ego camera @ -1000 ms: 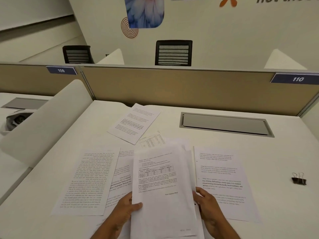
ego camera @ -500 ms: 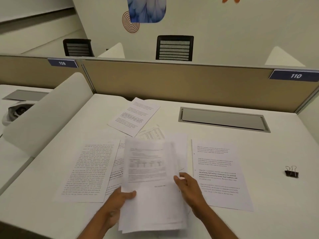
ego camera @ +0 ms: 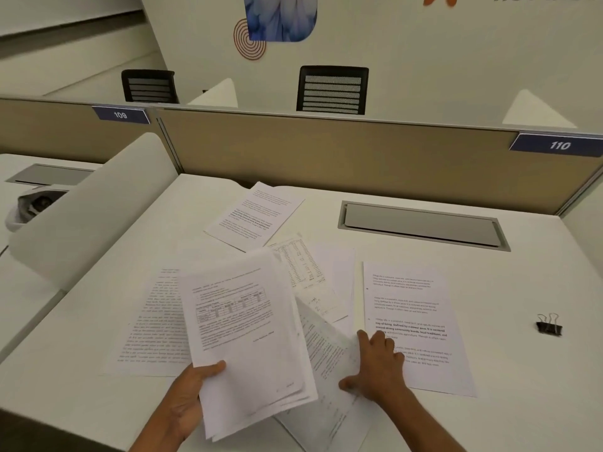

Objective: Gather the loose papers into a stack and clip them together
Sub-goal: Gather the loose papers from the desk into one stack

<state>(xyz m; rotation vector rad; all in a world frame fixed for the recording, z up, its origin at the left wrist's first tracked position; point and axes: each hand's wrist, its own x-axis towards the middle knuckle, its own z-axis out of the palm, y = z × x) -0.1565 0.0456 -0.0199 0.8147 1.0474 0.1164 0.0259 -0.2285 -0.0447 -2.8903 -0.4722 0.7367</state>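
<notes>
Down at the near edge, the left hand gripped the gathered stack of papers by its lower left corner, thumb pressed on the top sheet and the other fingers hidden beneath. The stack was held tilted to the left, and its top sheet bore a printed table. The right hand lay palm down just beside it, its fingers spread and relaxed. They pressed on a skewed loose sheet and on the left edge of a printed sheet, grasping nothing. More loose sheets lay flat around. One was a text sheet left of the stack, another a sheet of figures beyond it, and an angled sheet lay farther back. A black binder clip sat well apart at the right on the white bench. A grey cable hatch was set into the bench near the tan partition, which carried blue tags 109 and 110. A curved white divider rose at the left. Beyond the partition stood two black chairs before a pale wall with a blue picture.
</notes>
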